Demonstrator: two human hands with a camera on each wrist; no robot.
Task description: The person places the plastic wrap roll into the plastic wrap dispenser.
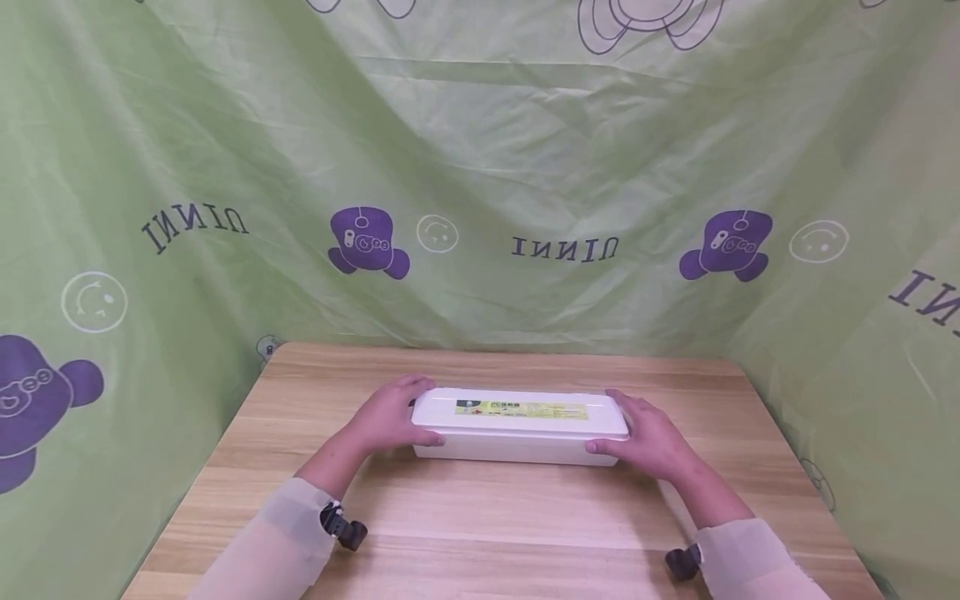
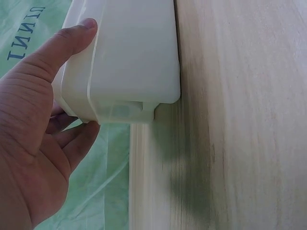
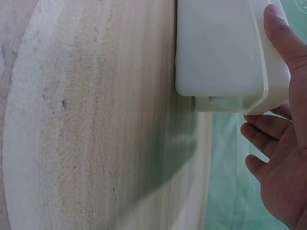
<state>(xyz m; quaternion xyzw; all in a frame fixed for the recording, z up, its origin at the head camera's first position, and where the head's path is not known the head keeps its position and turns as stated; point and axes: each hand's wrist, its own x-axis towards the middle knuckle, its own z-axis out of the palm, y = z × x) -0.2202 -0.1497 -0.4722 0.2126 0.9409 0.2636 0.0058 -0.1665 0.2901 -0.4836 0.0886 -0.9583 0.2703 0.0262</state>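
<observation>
A long white plastic box (image 1: 517, 450) with a lid (image 1: 510, 425) lies crosswise on the table, a yellow-green label (image 1: 525, 410) on its top. My left hand (image 1: 393, 417) grips its left end, thumb at the front near the lid's edge and fingers round the far side. At the opposite end my right hand (image 1: 648, 433) holds the box the same way. In the left wrist view, fingertips (image 2: 88, 134) touch the lid's rim at the box's end. The right wrist view shows the thumb (image 3: 278, 26) along the lid's side. What is inside the box is hidden.
The wooden table (image 1: 480, 533) has rounded far corners. A green curtain (image 1: 480, 167) with purple figures hangs behind it and along both sides. Black wrist devices (image 1: 345, 529) sit at the cuffs of both light sleeves.
</observation>
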